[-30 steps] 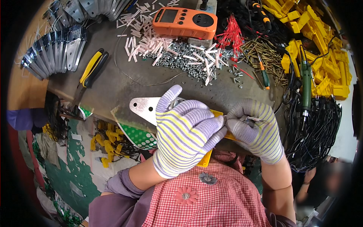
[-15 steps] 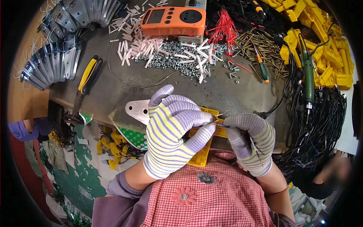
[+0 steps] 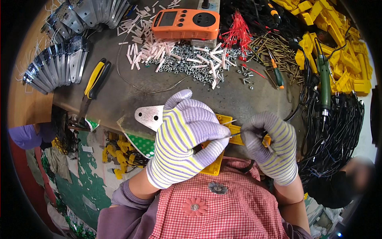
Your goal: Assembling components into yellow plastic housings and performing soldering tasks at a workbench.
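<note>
Both my hands wear white knitted gloves with purple and yellow stripes. My left hand (image 3: 181,139) is closed in a pinch, thumb against fingertip, on a thin wire (image 3: 234,135) whose short end sticks out to the right. My right hand (image 3: 271,148) is closed a little to the right, its fingers curled; a thin pale strand shows between them, too small to name. Below and behind the hands lies a yellow plastic housing (image 3: 216,166), partly hidden by my left hand. Left of that hand rests a flat metal plate (image 3: 148,116) with round holes, its right end hidden.
An orange meter (image 3: 186,24) stands behind white sleeves and scattered nuts (image 3: 187,55). Yellow-black pliers (image 3: 95,79) lie left; a green screwdriver (image 3: 277,75) and green power driver (image 3: 324,81) lie right. Black cords (image 3: 342,127) and yellow housings (image 3: 350,59) heap at right; metal blades (image 3: 59,63) at left.
My right hand has moved right, away from my left fingertips, and the gap between the hands has widened. My left hand keeps its pinch. The whole view has shifted slightly.
</note>
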A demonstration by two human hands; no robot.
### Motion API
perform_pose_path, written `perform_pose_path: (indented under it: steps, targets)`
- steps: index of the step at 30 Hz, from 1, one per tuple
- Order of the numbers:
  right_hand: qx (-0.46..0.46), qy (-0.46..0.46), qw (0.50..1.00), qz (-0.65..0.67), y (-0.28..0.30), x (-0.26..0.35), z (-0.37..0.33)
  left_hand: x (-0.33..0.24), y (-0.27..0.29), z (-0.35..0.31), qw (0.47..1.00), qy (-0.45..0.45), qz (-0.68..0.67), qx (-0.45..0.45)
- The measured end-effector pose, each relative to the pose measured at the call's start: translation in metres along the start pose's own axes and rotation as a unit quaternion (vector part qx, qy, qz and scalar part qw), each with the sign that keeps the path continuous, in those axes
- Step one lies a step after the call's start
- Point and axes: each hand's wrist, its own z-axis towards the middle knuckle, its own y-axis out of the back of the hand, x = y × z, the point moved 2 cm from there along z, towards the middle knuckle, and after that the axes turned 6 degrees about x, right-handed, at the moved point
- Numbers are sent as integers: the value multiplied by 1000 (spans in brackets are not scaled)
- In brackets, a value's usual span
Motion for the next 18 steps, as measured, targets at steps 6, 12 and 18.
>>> perform_pose_path:
  steps: [6,12,18]
  targets:
    - [14,119,990,-70,-2,14,-3,-10,-4,2,996,10,91,15]
    - [-74,154,952,-254,-2,6,2,5,-7,0,998,36,-57,-8]
    - [19,27,999,-15,-3,7,2,-7,2,0,997,-6,78,-10]
